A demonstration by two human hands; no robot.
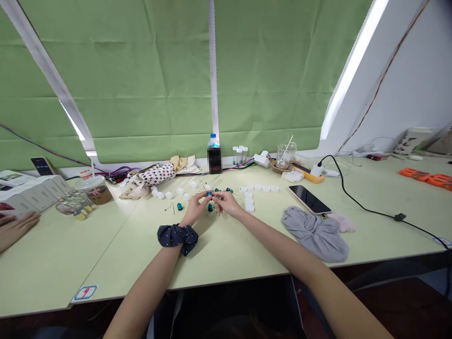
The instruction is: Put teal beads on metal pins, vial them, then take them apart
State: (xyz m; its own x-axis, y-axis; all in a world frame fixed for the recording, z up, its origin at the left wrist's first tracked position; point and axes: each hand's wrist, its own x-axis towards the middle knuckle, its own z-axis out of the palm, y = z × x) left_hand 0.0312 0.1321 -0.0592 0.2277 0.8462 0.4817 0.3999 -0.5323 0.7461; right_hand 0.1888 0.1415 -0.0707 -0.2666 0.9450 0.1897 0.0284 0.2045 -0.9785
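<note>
My left hand (195, 207) and my right hand (228, 204) meet over the middle of the table, fingertips pinched together. Between them is a small blue part (209, 193), with what looks like a thin stem; the fingers partly cover it. Just below the fingers lies another blue piece (210, 207). A third blue piece (180, 206) rests left of my left hand, beside a thin bent wire (170, 207). More dark blue pieces (229, 190) sit behind my right hand. White round caps (249, 201) form a bent row to the right, and other white caps (181, 191) lie to the left.
A blue-capped bottle (214, 157) stands behind the hands, near white-capped vials (239, 155). To the right are a phone (310, 199), a grey cloth headband (316, 235) and a black cable (356, 197). A lidded cup (97, 190), boxes (35, 197) and another person's hand (17, 230) are at left.
</note>
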